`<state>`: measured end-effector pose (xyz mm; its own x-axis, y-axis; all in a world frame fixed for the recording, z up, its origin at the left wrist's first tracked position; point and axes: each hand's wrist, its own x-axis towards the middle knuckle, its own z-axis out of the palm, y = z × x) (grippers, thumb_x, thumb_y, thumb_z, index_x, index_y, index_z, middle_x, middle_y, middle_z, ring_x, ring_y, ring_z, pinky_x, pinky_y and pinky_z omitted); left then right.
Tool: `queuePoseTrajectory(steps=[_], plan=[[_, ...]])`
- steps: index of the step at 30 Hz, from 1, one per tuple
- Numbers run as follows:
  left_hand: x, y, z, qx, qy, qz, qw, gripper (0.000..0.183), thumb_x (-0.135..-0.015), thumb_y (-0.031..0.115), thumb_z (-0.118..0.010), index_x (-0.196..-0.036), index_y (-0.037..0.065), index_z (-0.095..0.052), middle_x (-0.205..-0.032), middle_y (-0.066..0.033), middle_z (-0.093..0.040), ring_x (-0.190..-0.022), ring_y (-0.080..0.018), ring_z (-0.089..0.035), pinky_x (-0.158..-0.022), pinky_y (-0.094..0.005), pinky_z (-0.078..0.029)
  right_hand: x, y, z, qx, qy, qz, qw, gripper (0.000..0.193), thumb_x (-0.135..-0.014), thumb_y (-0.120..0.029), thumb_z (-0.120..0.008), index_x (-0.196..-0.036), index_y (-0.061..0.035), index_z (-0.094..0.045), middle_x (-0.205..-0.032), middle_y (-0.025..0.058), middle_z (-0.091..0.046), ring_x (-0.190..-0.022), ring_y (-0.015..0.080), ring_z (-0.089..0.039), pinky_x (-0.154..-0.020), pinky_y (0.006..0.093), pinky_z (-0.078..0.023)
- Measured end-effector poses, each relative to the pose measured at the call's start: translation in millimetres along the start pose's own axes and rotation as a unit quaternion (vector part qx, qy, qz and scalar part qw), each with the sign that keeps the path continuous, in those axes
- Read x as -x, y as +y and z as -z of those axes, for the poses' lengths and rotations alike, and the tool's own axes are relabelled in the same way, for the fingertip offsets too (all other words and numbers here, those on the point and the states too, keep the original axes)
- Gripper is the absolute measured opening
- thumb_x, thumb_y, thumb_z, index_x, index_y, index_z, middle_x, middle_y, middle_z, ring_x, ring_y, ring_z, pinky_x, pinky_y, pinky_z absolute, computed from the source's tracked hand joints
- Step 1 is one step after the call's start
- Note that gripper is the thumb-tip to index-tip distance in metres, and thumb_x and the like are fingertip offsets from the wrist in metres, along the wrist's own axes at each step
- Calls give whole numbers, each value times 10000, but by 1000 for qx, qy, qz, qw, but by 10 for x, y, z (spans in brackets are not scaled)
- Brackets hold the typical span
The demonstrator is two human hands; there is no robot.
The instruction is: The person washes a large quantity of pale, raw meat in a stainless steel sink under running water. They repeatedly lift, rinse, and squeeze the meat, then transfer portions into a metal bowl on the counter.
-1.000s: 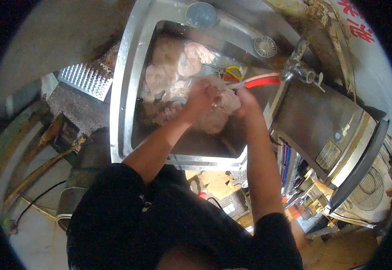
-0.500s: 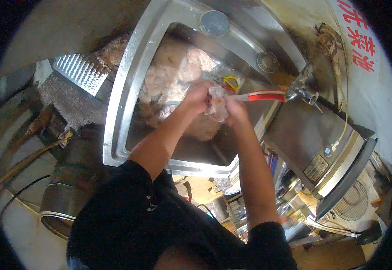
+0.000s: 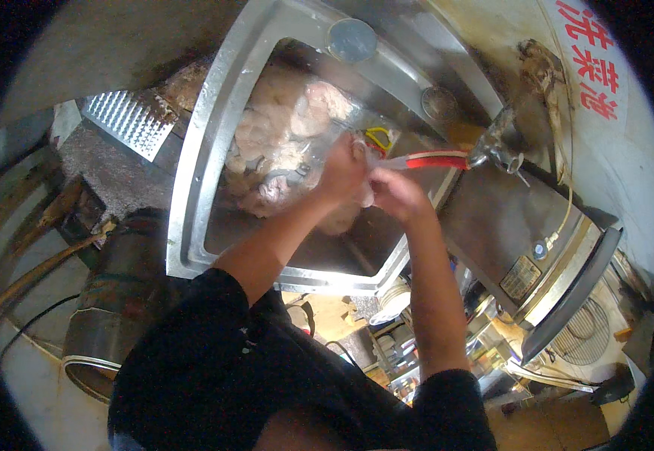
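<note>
Over a steel sink [image 3: 218,98], my left hand [image 3: 344,171] closes on a pale, slippery piece of meat [image 3: 369,194], mostly hidden by the fingers. On its other side my right hand [image 3: 395,193] grips the same piece, fingers curled. Beside my hands a stream of water comes from a red hose end [image 3: 436,160] on the faucet [image 3: 496,146]. Several pale pinkish meat pieces [image 3: 263,128] lie heaped in the sink, left of and beneath my hands. A tool with a yellow loop handle [image 3: 378,137] rests just beyond them; its other end is hard to make out.
A round metal disc [image 3: 352,40] sits on the sink's far ledge, near a round drain cover [image 3: 440,102]. To the left are a perforated metal plate [image 3: 130,124] and a large metal drum [image 3: 113,308]. A steel appliance [image 3: 511,218] stands at right.
My hands have closed in around the meat and turned, so less of it shows. The left hand covers more of it. The view has shifted slightly.
</note>
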<state>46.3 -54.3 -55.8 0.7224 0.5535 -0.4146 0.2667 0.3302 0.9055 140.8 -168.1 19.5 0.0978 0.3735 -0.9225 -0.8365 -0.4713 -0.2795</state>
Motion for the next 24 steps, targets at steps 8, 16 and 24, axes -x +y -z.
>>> queuePoseTrajectory(steps=[8, 16, 24], plan=[[-91, 19, 82, 196, -99, 85, 972, 197, -997, 114, -501, -1142, 19, -595, -890, -94, -637, -841, -121, -603, -734, -354, -521, 204, 272, -350, 338, 161, 38, 927, 323, -893, -175, -746, -1167, -13, -689, -1019, 71, -723, -896, 168, -661, -733, 349, -522], [-145, -55, 33, -70, -99, 6, 993, 296, -909, 77, -642, -1156, 30, -486, -1030, -201, -653, -1002, -328, -663, -829, -437, -523, 670, -294, -388, 282, 121, 192, 932, 401, -859, -95, -712, -1245, -1, -660, -1032, 50, -725, -883, 153, -685, -789, 326, -550], [-137, 111, 0, -89, -88, 3, 992, 227, -940, 107, -587, -1113, 13, -474, -941, -292, -650, -950, -496, -658, -797, -525, -506, 712, -588, -464, 609, 194, 97, 763, 475, -758, -131, -729, -1211, -7, -659, -1064, 214, -718, -933, 352, -713, -834, 424, -550]])
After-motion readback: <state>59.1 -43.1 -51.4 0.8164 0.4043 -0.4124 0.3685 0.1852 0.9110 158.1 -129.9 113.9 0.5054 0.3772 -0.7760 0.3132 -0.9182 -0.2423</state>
